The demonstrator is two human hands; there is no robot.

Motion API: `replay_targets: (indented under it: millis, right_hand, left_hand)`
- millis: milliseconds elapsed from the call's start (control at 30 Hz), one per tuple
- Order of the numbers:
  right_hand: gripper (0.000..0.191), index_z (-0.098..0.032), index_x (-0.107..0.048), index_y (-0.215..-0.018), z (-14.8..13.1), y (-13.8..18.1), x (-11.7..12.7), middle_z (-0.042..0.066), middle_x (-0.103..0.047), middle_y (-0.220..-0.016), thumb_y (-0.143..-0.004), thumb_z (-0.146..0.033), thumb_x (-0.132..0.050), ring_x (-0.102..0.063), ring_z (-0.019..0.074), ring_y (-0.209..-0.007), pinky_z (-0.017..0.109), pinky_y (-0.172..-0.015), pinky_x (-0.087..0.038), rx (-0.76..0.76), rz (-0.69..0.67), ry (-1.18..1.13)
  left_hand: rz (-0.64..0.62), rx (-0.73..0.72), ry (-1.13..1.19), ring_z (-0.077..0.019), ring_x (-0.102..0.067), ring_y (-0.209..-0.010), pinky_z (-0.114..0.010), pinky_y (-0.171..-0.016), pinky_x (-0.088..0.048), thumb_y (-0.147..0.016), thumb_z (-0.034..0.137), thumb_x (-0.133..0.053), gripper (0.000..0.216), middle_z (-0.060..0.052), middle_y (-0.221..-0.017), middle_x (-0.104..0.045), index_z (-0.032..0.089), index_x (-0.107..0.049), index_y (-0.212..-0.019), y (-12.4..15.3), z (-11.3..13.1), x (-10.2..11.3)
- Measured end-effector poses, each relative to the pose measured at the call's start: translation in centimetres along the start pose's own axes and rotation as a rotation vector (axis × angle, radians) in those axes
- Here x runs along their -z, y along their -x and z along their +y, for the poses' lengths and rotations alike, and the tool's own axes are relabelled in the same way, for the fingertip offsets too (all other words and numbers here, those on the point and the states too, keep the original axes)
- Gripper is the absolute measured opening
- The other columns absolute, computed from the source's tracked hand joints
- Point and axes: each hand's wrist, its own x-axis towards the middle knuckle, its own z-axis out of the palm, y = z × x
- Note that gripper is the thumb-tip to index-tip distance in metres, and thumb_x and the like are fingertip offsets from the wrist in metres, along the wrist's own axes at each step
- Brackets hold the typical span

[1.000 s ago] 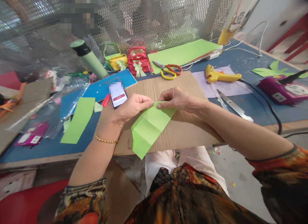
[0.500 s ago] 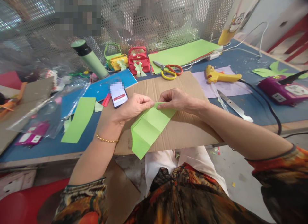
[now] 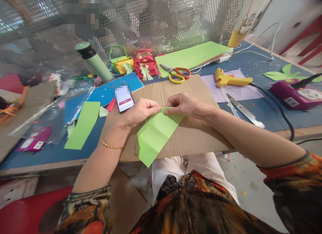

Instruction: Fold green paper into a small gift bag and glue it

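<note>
A creased sheet of light green paper [image 3: 157, 135] hangs from my fingers over a brown cardboard sheet [image 3: 198, 136]. My left hand [image 3: 143, 110] pinches its top left corner between thumb and fingers. Close beside it, my right hand [image 3: 182, 105] is closed on the upper edge, thumb in front. Fold lines cross the green paper, and its lower left corner is bent. The fingertips behind the edge are hidden. Left of the cardboard lies a phone [image 3: 125, 99] with a lit screen, and a green paper strip [image 3: 83, 125] is farther left.
Orange-and-yellow scissors [image 3: 178, 74] lie at the cardboard's far edge. A yellow glue gun [image 3: 232, 79] and a knife blade [image 3: 245, 110] are to the right, near a purple power socket [image 3: 297, 93]. Small red paper bags [image 3: 145, 64] and a green bottle [image 3: 94, 61] stand at the back.
Almost nothing differs. The lower end of the green paper has shifted very slightly to the right; both hands keep their pinch on it.
</note>
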Motion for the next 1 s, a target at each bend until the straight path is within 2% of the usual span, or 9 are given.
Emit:
replay_targets:
  millis: [167, 400, 567, 700, 867, 1000]
  right_hand:
    - [0.032, -0.017, -0.063, -0.068, -0.05, 0.03, 0.03, -0.002, -0.056, -0.065, -0.068, -0.045, -0.080, -0.046, 0.0094, -0.061, 0.025, -0.053, -0.031, -0.010, 0.005, -0.011]
    - [0.033, -0.018, -0.062, -0.067, -0.12, 0.07, 0.07, -0.003, -0.055, -0.064, -0.070, -0.047, -0.078, -0.045, 0.0090, -0.060, 0.025, -0.053, -0.030, 0.007, -0.001, 0.021]
    - [0.038, -0.018, -0.061, -0.068, -0.13, 0.07, 0.10, -0.002, -0.053, -0.064, -0.072, -0.052, -0.076, -0.043, 0.0097, -0.061, 0.026, -0.054, -0.029, 0.042, -0.015, 0.040]
    - [0.046, -0.017, -0.061, -0.067, -0.24, 0.14, 0.21, -0.003, -0.048, -0.063, -0.081, -0.061, -0.067, -0.038, 0.0095, -0.061, 0.028, -0.054, -0.025, 0.100, -0.007, 0.085]
    - [0.041, -0.019, -0.056, -0.066, 0.02, -0.04, 0.12, -0.003, -0.046, -0.062, -0.085, -0.055, -0.063, -0.037, 0.0093, -0.061, 0.027, -0.055, -0.025, 0.153, 0.012, 0.144]
    - [0.040, -0.021, -0.044, -0.060, 0.37, -0.41, -0.17, -0.005, -0.038, -0.058, -0.090, -0.044, -0.058, -0.033, 0.0087, -0.058, 0.028, -0.055, -0.024, 0.194, 0.012, 0.220]
  left_hand:
    - [-0.009, 0.014, 0.028, -0.0111, -0.052, -0.055, -0.023, -0.049, -0.041, -0.080, 0.040, -0.070, 0.028, 0.000, -0.062, -0.059, 0.016, -0.063, -0.068, 0.04, 0.06, -0.07]
    - [0.003, -0.003, 0.004, -0.0099, -0.049, -0.054, -0.022, -0.049, -0.038, -0.076, 0.042, -0.073, 0.028, 0.001, -0.061, -0.058, 0.015, -0.067, -0.071, -0.05, 0.05, -0.09]
    - [0.035, -0.076, -0.062, -0.0076, -0.037, -0.053, -0.021, -0.047, -0.028, -0.075, 0.041, -0.072, 0.028, 0.004, -0.057, -0.047, 0.015, -0.064, -0.065, -0.17, 0.09, 0.00]
    - [0.050, -0.108, -0.101, -0.0074, -0.032, -0.053, -0.023, -0.047, -0.023, -0.074, 0.040, -0.071, 0.029, 0.005, -0.055, -0.040, 0.016, -0.060, -0.060, -0.23, 0.17, -0.05]
    - [0.051, -0.065, -0.093, -0.0086, -0.037, -0.053, -0.023, -0.048, -0.026, -0.075, 0.042, -0.067, 0.030, 0.004, -0.057, -0.043, 0.017, -0.058, -0.061, -0.11, 0.12, -0.45]
    - [0.050, -0.044, -0.091, -0.0078, -0.033, -0.053, -0.023, -0.049, -0.022, -0.076, 0.042, -0.066, 0.036, 0.005, -0.056, -0.037, 0.019, -0.046, -0.056, -0.05, 0.04, -0.52]
